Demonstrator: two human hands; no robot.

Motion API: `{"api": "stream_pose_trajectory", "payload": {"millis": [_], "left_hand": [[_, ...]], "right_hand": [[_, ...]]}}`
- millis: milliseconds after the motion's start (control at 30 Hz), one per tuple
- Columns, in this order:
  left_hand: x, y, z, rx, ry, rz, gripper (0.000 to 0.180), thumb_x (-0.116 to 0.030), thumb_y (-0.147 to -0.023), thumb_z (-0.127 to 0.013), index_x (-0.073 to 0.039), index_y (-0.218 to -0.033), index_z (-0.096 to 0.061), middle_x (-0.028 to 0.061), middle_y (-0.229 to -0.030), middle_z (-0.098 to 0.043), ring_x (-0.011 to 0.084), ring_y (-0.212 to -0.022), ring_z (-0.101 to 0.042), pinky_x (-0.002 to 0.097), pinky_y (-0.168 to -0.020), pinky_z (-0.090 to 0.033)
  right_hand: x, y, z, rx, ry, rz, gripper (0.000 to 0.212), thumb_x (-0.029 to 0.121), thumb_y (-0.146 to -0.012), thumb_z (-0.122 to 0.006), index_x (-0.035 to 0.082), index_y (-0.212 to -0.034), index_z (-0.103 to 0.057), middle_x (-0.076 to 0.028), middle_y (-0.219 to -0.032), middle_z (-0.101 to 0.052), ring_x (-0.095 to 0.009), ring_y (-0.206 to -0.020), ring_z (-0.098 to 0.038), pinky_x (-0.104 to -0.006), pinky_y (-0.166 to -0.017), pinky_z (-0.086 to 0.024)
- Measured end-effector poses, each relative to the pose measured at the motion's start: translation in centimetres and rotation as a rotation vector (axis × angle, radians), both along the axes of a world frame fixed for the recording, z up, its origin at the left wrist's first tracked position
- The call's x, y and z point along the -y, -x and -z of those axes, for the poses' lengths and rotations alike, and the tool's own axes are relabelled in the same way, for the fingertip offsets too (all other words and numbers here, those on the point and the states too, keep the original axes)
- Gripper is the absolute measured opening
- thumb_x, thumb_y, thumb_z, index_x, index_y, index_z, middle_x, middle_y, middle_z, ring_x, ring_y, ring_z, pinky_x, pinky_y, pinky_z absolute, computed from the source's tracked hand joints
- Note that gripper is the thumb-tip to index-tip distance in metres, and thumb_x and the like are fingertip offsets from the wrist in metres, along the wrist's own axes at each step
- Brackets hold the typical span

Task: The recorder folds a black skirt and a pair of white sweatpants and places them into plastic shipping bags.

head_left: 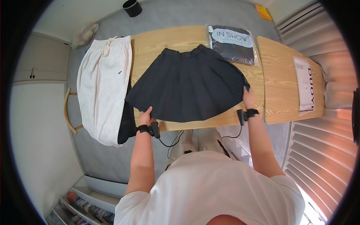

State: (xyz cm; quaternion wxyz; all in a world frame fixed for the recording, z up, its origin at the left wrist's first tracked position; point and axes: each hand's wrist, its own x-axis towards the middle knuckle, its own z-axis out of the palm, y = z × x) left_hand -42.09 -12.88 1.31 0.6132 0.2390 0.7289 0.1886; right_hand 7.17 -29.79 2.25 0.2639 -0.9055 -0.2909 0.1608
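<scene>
A dark pleated skirt (189, 88) lies spread flat on the wooden table, its waistband at the far side and its wide hem toward me. At the near left part of the hem, my left hand (145, 116) is closed on the fabric, thumb on top and the other fingers partly hidden. My right hand (248, 98) pinches the skirt's right corner, fingertips at the cloth's edge. Both wrists wear black straps with a small device and a cable.
Left of the skirt, pale sweatpants (101, 82) lie over dark clothing and overhang the table (150, 45). A bagged dark garment (232, 44) sits at the far right. A second wooden table (279, 82) holds a white package (304, 85). A black bin (132, 8) stands beyond.
</scene>
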Motion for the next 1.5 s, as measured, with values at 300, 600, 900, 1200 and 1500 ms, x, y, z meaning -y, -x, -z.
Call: {"api": "stream_pose_trajectory", "payload": {"millis": [300, 600, 900, 1200, 1500], "left_hand": [[2.1, 2.7, 1.2, 0.018, -0.021, -0.077, 0.026, -0.026, -0.081, -0.071, -0.005, -0.084, -0.056, 0.0031, -0.072, -0.057, 0.0129, -0.053, -0.05, 0.0256, -0.043, -0.038], [-2.4, 5.5, 4.9, -0.499, -0.43, -0.288, 0.061, -0.028, -0.071, -0.079, 0.012, -0.109, -0.053, 0.0174, -0.097, -0.059, 0.023, -0.083, -0.056, 0.0327, -0.074, -0.045], [-4.6, 6.0, 0.9, 0.054, -0.329, -0.198, 0.039, -0.01, -0.08, -0.068, 0.007, -0.112, -0.054, 0.0139, -0.106, -0.061, 0.0252, -0.092, -0.059, 0.036, -0.081, -0.048], [-2.5, 1.6, -7.2, -0.17, -0.835, 0.144, 0.028, -0.013, -0.09, -0.056, 0.006, -0.11, -0.056, 0.0151, -0.1, -0.065, 0.0222, -0.09, -0.061, 0.0315, -0.081, -0.045], [0.9, -12.5, -11.4, -0.274, -1.117, 0.644, 0.05, -0.012, -0.089, -0.052, -0.011, -0.137, -0.039, 0.0179, -0.09, -0.058, 0.0371, -0.081, -0.057, 0.0417, -0.069, -0.045]], "right_hand": [[8.4, -6.6, 4.1, -0.905, -0.337, 0.495, 0.025, 0.028, -0.095, -0.047, 0.005, -0.097, -0.058, -0.009, -0.091, -0.062, -0.016, -0.074, -0.061, -0.0252, -0.056, -0.046], [4.6, -1.3, 2.8, -1.021, -0.448, 0.724, 0.017, 0.022, -0.082, -0.069, 0.01, -0.09, -0.061, 0.0, -0.073, -0.062, -0.012, -0.058, -0.057, -0.0273, -0.046, -0.043], [2.1, 0.1, -2.1, -0.843, -0.47, 0.464, 0.027, 0.016, -0.086, -0.063, 0.001, -0.108, -0.058, -0.009, -0.09, -0.067, -0.021, -0.076, -0.064, -0.0328, -0.064, -0.052], [-2.7, 9.6, -10.0, -0.246, -0.421, -0.04, 0.026, 0.018, -0.085, -0.064, -0.003, -0.098, -0.057, -0.003, -0.072, -0.054, -0.011, -0.063, -0.045, -0.027, -0.057, -0.039], [-4.2, 13.6, -10.6, -0.348, -0.478, -0.069, 0.023, 0.015, -0.085, -0.063, -0.003, -0.098, -0.057, 0.0, -0.066, -0.047, -0.008, -0.06, -0.039, -0.0256, -0.054, -0.034]]}}
